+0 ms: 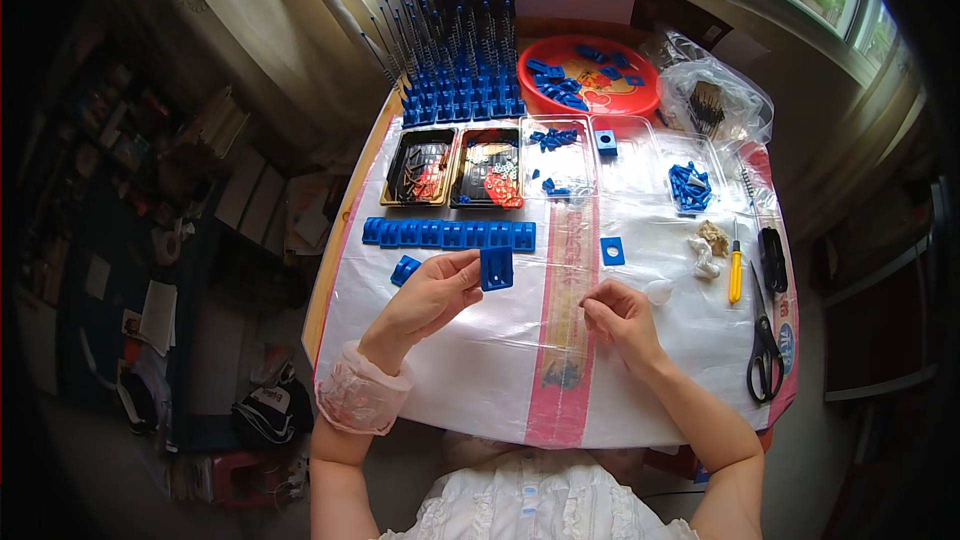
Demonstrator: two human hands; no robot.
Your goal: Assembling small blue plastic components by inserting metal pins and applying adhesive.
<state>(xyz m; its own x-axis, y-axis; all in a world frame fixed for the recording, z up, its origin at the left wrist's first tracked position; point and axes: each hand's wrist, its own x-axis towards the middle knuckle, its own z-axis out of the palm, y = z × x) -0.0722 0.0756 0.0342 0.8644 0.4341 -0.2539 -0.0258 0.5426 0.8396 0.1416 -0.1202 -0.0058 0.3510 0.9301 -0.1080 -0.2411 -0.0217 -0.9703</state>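
My left hand (425, 298) pinches a blue plastic block (497, 269) with a recessed face, held above the table. To the right, my right hand (622, 318) is closed in a pinch, thumb against fingertips. A tiny dark bit shows at those fingertips, too small to name. Beyond the left hand runs a row of blue plastic pieces (450, 234) set side by side. Next to that hand lies a loose blue piece (405, 271). A flat blue square with a round hole (612, 251) rests on the sheet beyond my right hand.
Behind stand rows of blue blocks with upright springs (465, 90), a red basin (540, 48), black trays (418, 202) and transparent trays (560, 192) of small parts. At right lie a yellow-handled screwdriver (735, 278), black scissors (764, 355) and crumpled tissue (704, 258).
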